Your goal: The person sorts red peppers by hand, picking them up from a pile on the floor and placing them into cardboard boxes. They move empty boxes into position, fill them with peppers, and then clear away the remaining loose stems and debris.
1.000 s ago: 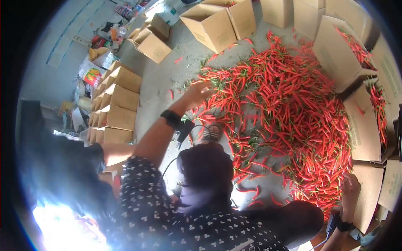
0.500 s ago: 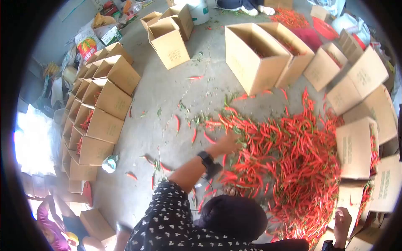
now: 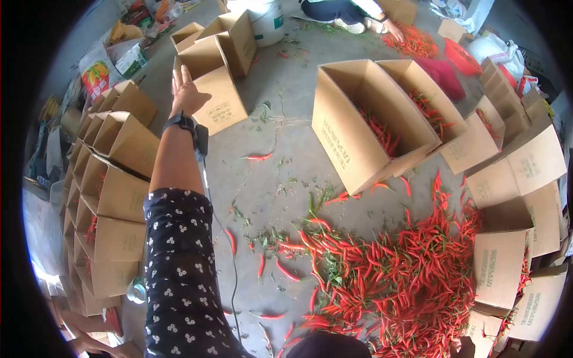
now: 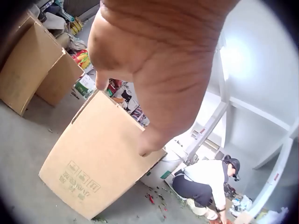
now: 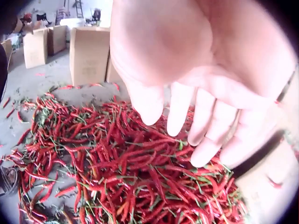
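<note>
My left hand (image 3: pixel 187 94) reaches out to a cardboard box (image 3: pixel 219 107), fingers extended at its upper edge. In the left wrist view the hand (image 4: pixel 154 70) spans the top edge of that box (image 4: pixel 100 154), and a fingertip overlaps its printed side; whether it presses there I cannot tell. My right hand (image 5: pixel 201 93) hangs with relaxed, slightly bent fingers above a heap of red chillies (image 5: pixel 140 172), holding nothing. Only a small part of the right hand (image 3: pixel 462 346) shows at the bottom of the head view, beside the chilli heap (image 3: pixel 412 280).
Two tall boxes (image 3: pixel 340 143) with some chillies inside stand mid-floor. Rows of boxes (image 3: pixel 122 238) line the left, and more boxes (image 3: pixel 501 268) border the heap at right. A white bucket (image 3: pixel 265 24) and a seated person (image 3: pixel 340 11) are at the back. A cable (image 3: pixel 233 268) trails along my left arm.
My left hand has moved from the chillies, forward and left, to the box. The head view has shifted, with the heap lower in it. The right hand now barely shows at the bottom.
</note>
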A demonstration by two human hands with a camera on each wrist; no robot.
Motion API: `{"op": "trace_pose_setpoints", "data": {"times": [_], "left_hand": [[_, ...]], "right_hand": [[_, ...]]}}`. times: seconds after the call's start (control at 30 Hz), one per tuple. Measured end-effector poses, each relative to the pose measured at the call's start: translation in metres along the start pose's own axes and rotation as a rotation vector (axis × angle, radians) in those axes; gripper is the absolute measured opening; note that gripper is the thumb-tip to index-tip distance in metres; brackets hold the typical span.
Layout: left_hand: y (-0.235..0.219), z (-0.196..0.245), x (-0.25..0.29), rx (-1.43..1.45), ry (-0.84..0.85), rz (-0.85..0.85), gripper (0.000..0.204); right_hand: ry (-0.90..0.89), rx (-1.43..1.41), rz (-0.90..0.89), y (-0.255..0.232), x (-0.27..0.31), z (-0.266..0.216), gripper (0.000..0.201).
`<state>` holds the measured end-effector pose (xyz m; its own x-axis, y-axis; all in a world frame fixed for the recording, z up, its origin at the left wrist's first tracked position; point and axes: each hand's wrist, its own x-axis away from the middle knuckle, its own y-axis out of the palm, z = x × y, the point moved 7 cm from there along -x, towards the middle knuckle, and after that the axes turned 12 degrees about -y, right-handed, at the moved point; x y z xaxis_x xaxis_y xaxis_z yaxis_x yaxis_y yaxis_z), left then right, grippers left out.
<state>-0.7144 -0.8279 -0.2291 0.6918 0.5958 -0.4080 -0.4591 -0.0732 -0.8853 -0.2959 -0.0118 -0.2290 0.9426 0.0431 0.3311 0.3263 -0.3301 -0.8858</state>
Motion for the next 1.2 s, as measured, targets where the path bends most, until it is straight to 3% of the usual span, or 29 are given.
{"op": "trace_pose_setpoints", "data": {"times": [0.07,0.13,0.2,0.27,0.33,0.37,0.4,0.47,0.5,0.57,0.6,0.67,0.7,0.73,0.8,0.83,0.87,0.9,0.93,1.0,1.03,1.1,1.2], "left_hand": [[0.013,0.002,-0.001,-0.006,-0.082,-0.139,0.112],[0.043,-0.004,-0.008,0.130,-0.053,-0.153,0.116],[0.054,0.002,0.006,0.235,-0.066,-0.278,0.110],[0.042,0.014,0.012,0.179,-0.129,-0.227,0.097],[0.016,0.025,0.016,-0.223,-0.118,0.014,0.087],[0.006,0.030,0.021,-0.290,-0.038,0.233,0.070],[0.004,0.027,0.019,-0.289,-0.049,0.232,0.070],[0.015,0.020,0.011,-0.358,-0.118,-0.156,0.052],[0.019,0.018,0.016,-0.370,-0.063,-0.054,0.033],[0.060,0.009,0.052,-0.560,0.065,-0.300,0.020],[0.077,0.002,0.076,-0.463,0.047,-0.345,0.020],[0.058,0.014,0.142,-0.395,0.195,-0.303,0.021],[0.047,0.014,0.169,-0.314,0.234,-0.346,0.023],[0.047,0.004,0.195,-0.265,0.400,-0.275,0.024],[0.000,0.011,0.248,-0.040,0.634,-0.215,0.024],[-0.020,0.020,0.274,-0.084,0.688,-0.308,0.023],[-0.020,0.009,0.291,-0.019,0.884,-0.307,0.028],[-0.036,0.019,0.315,-0.020,0.879,-0.375,0.031],[-0.055,0.028,0.339,-0.021,0.870,-0.444,0.035],[-0.116,0.060,0.393,0.165,1.136,-0.407,0.026],[-0.145,0.081,0.413,0.180,1.163,-0.398,0.026],[-0.170,0.113,0.452,0.122,1.044,-0.894,0.020],[-0.208,0.143,0.487,0.217,1.016,-0.959,0.015]], "right_hand": [[0.159,0.038,-0.074,0.003,0.014,0.023,0.031],[0.188,0.144,-0.128,0.006,0.027,0.048,0.030],[0.199,0.163,-0.140,0.003,0.028,0.048,0.029],[0.164,0.216,-0.142,0.000,0.030,0.039,0.028],[0.142,0.188,-0.125,0.000,0.029,0.033,0.027],[0.114,0.157,-0.105,-0.004,0.028,0.029,0.027],[0.108,0.166,-0.103,-0.006,0.026,0.025,0.027],[0.143,0.145,-0.135,-0.007,0.022,0.021,0.026],[0.153,0.161,-0.129,-0.004,0.024,0.027,0.027],[0.137,0.120,-0.099,-0.001,0.025,0.033,0.029],[0.131,0.082,-0.071,0.003,0.030,0.035,0.030],[-0.004,0.103,0.006,0.009,0.049,0.056,0.035],[0.024,0.089,0.003,0.010,0.061,0.057,0.035],[0.071,0.065,0.004,0.014,0.062,0.069,0.036],[0.167,0.035,0.026,0.018,0.077,0.083,0.037],[0.223,0.035,0.043,0.023,0.088,0.096,0.038],[0.302,0.027,0.062,0.029,0.104,0.109,0.039],[0.482,0.264,-0.139,0.053,0.132,0.170,0.040],[0.439,0.184,0.110,0.059,0.142,0.177,0.038],[0.509,0.121,0.177,0.072,0.154,0.183,0.033],[0.587,0.019,0.255,0.086,0.166,0.195,0.035],[0.648,0.016,0.292,0.114,0.184,0.221,0.047],[0.709,-0.098,0.389,0.138,0.201,0.257,0.059]]}}
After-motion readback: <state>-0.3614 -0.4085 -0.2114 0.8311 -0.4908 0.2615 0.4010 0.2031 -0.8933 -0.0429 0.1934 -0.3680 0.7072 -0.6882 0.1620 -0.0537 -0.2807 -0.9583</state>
